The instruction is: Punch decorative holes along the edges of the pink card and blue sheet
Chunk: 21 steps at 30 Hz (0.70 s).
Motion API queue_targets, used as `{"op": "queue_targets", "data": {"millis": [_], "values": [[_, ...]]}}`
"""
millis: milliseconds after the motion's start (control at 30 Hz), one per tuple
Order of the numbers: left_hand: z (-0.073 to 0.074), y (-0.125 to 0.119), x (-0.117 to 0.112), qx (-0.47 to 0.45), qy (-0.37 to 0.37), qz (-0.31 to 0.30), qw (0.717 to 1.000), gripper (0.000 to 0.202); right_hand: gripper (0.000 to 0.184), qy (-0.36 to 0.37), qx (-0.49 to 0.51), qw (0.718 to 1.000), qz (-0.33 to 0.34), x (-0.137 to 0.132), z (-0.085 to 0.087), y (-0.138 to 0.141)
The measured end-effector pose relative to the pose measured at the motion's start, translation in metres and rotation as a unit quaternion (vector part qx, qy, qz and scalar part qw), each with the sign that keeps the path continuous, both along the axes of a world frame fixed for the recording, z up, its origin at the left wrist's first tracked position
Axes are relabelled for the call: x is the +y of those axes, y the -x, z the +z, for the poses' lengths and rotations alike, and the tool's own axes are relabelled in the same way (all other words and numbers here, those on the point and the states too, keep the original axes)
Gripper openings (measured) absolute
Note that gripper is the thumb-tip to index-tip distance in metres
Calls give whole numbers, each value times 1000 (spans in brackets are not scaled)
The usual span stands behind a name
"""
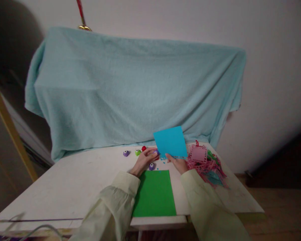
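Observation:
My left hand [145, 158] is closed round a small purple craft punch [156, 152], set against the lower left corner of a blue sheet of paper [170, 142]. My right hand [177, 163] pinches the sheet's bottom edge between thumb and fingers, keeping it raised and tilted. A row of small punched holes runs along that lower edge. Below the left hand sits another purple punch [152, 166]. A green punch [137, 152] and a red punch [143, 148] stand just beyond the left hand. Tiny blue paper bits [164, 162] lie between the hands.
A green sheet [154, 194] lies near the front edge of the white table [65, 187]. Farther left is one more purple punch [126, 153]. On the right, a pink punched square [198, 154] rests on a heap of paper strips [213, 172]. A light blue cloth [135, 93] hangs behind.

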<state>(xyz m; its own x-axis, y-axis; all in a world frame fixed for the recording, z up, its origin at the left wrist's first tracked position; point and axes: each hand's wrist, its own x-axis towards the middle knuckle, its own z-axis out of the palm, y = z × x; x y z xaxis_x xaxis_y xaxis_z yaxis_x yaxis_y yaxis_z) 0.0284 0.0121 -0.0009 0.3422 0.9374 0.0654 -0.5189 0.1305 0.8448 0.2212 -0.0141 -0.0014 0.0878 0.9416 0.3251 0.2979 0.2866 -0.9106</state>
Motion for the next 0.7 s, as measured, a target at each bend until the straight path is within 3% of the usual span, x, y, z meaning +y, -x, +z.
{"op": "queue_targets", "data": {"millis": [333, 700], "values": [[-2, 0, 1, 19, 8, -5, 1000, 41, 35, 14, -10, 1000, 12, -6, 10, 3], [-7, 0, 3, 11, 37, -19, 999, 43, 29, 34, 36, 997, 53, -5, 9, 4]]}}
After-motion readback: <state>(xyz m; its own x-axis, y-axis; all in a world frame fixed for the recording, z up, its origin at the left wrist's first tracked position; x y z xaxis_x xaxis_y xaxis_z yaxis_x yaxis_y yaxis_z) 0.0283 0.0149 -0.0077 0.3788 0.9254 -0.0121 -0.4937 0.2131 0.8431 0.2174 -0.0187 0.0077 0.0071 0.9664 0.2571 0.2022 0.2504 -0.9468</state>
